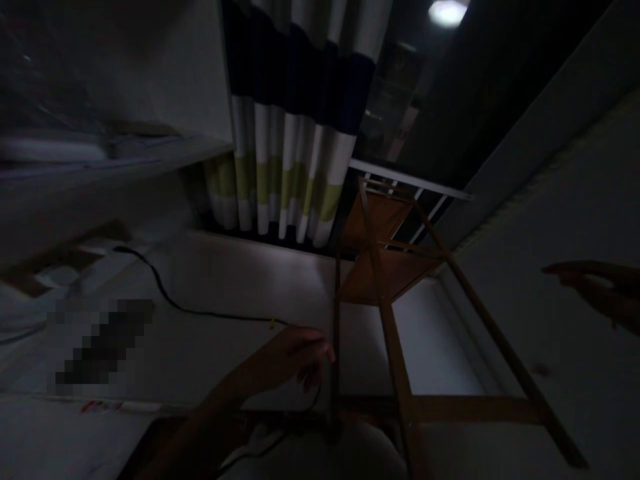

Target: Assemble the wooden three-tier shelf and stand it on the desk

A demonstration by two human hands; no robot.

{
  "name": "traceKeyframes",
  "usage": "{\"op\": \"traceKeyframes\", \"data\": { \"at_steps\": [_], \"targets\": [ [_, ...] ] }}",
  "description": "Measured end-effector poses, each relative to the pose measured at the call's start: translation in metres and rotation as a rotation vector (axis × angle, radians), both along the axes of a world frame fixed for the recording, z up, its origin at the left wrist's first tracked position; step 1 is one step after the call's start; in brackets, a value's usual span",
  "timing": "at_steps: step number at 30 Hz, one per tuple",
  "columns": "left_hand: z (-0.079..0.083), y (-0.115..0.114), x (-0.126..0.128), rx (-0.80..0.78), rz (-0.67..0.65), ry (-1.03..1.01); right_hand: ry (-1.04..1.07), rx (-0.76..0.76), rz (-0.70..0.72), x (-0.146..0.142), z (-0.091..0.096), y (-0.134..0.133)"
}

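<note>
The room is dim. My left hand point(295, 357) reaches forward at the lower middle, its fingers curled down near the front left post of a wooden shelf rack point(395, 267). Whether it touches the post or holds anything is too dark to see. My right hand point(595, 290) hovers at the right edge with its fingers stretched out to the left, holding nothing, apart from the rack's right rail. A black cable point(175, 303) runs across the pale floor towards my left hand.
A curtain point(295, 133) with white, dark blue and green bands hangs at the back. A ledge point(115, 160) juts out at the left. A white wall point(565, 267) rises on the right. A ceiling light point(447, 12) glows at the top.
</note>
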State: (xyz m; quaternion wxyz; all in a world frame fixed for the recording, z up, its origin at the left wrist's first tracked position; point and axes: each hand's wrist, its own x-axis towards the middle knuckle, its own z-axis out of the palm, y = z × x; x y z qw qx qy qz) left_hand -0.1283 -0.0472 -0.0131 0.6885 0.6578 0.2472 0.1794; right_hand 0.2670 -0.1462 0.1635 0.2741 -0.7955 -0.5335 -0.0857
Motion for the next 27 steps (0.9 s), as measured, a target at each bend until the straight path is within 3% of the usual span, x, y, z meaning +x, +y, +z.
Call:
{"op": "traceKeyframes", "data": {
  "at_steps": [3, 7, 13, 15, 21, 24, 27],
  "targets": [
    [-0.023, 0.005, -0.02, -0.06, -0.104, 0.003, -0.077, -0.187, 0.067, -0.054, 0.004, 0.017],
    [-0.047, 0.022, -0.025, -0.068, -0.134, 0.004, -0.247, -0.222, 0.242, -0.106, 0.002, 0.04],
    [-0.062, 0.038, -0.004, -0.016, -0.047, 0.072, -0.343, -0.279, 0.49, -0.134, -0.016, 0.066],
    [-0.082, 0.037, -0.001, 0.015, -0.054, 0.152, -0.27, -0.327, 0.539, -0.136, -0.033, 0.075],
    [-0.174, 0.024, 0.0, -0.109, -0.073, 0.356, -0.047, -0.522, 0.485, -0.152, -0.083, 0.089],
    [-0.202, 0.018, 0.01, -0.184, -0.083, 0.4, 0.09, -0.621, 0.491, -0.16, -0.092, 0.089],
    [-0.219, 0.023, 0.027, -0.228, -0.065, 0.409, 0.226, -0.693, 0.504, -0.164, -0.094, 0.086]
  ]
}}
